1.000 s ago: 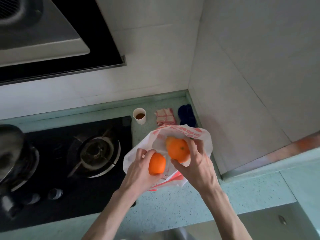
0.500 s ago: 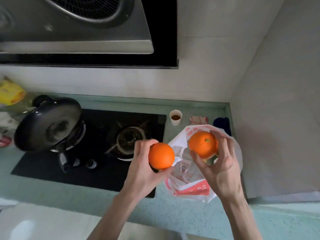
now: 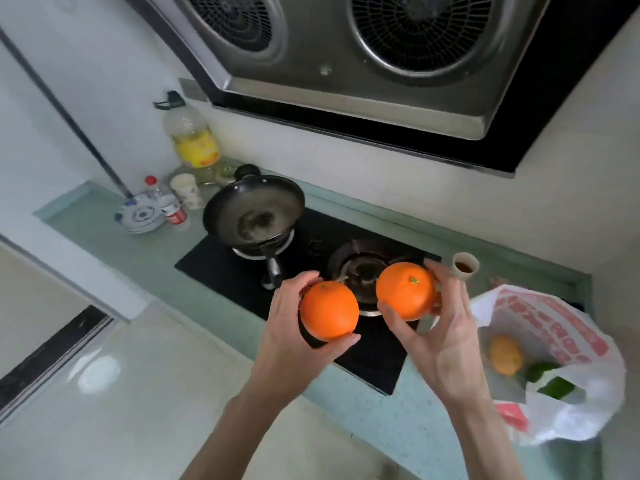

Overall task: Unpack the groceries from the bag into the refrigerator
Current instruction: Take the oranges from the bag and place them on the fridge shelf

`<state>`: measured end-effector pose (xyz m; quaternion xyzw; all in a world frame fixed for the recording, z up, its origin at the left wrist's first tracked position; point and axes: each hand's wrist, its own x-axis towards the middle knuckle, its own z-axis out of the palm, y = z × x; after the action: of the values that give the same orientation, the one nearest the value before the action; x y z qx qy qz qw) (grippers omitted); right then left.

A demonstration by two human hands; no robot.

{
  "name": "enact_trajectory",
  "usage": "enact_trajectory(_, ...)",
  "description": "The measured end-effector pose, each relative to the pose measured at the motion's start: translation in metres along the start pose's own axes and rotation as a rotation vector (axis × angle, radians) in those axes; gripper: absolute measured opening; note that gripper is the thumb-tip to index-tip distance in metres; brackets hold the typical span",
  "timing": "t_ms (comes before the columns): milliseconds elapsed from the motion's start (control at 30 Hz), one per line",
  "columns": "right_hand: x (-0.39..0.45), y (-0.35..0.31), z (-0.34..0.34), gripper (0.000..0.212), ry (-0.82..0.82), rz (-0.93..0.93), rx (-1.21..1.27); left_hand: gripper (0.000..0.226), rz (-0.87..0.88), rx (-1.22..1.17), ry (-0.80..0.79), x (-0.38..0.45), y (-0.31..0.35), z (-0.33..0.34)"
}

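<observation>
I hold two oranges above the stove. My left hand (image 3: 287,327) grips one orange (image 3: 329,310) from below and the side. My right hand (image 3: 440,337) grips the other orange (image 3: 405,291), stem end up. The white plastic bag with red print (image 3: 568,337) lies open on the counter to the right of my right hand. Inside it I see a yellow fruit (image 3: 505,355) and green produce (image 3: 550,381). No refrigerator is in view.
A black gas hob (image 3: 304,268) carries a dark wok (image 3: 254,211). A small cup (image 3: 465,266) stands behind the bag. An oil bottle (image 3: 194,136), a patterned bowl (image 3: 140,216) and small bottles crowd the counter's far left. A range hood (image 3: 346,60) hangs overhead. Pale floor (image 3: 104,375) lies lower left.
Both hands have carried the oranges out of the bag and leftward over the stove. The view has swung left, so the bag now sits at the right edge.
</observation>
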<state>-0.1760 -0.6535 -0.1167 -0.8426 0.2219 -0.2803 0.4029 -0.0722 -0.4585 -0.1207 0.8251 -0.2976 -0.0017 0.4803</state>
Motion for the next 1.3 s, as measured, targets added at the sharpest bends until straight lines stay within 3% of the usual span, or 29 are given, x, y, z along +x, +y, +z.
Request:
enact_trajectory(333, -0.067, -0.14, 0.116, 0.078, -0.333, -0.251, 0.173, 0.085, -0.106, 0.088, 0.338, -0.113, -0.048, -0.172)
enact_trajectory(700, -0.194, -0.269, 0.237, 0.07, -0.587, -0.422, 0.347, 0.092, -0.252, 0.143, 0.676, -0.267, -0.093, -0.321)
enact_trajectory(1300, -0.34, -0.459, 0.427, 0.08, -1.158, -0.629, 0.594, 0.08, -0.539, 0.37, 1.164, -0.451, -0.128, -0.496)
